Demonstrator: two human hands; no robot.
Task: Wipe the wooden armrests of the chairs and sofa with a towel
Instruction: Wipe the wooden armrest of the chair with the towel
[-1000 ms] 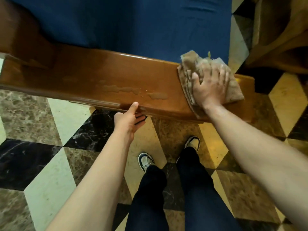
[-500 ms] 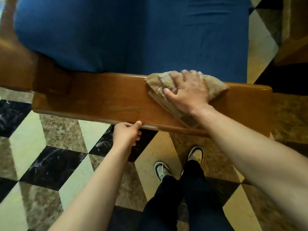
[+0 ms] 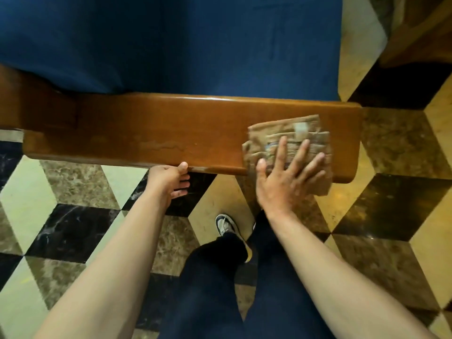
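Small pale tag on towel [image 3: 288, 148], writing not readable. One folded brown towel lies on right end of wooden armrest [image 3: 159, 128], near edge hanging over front side. Right hand [image 3: 286, 177] flat on towel, fingers spread, palm pressing, grip released, not clenched. Left hand [image 3: 171, 179] at front edge of armrest, thumb on top, fingers curled under, grip grasping edge. Blue cushion [image 3: 171, 45] behind armrest. One shoe [image 3: 226, 225] visible on marble tile floor [image 3: 73, 223]
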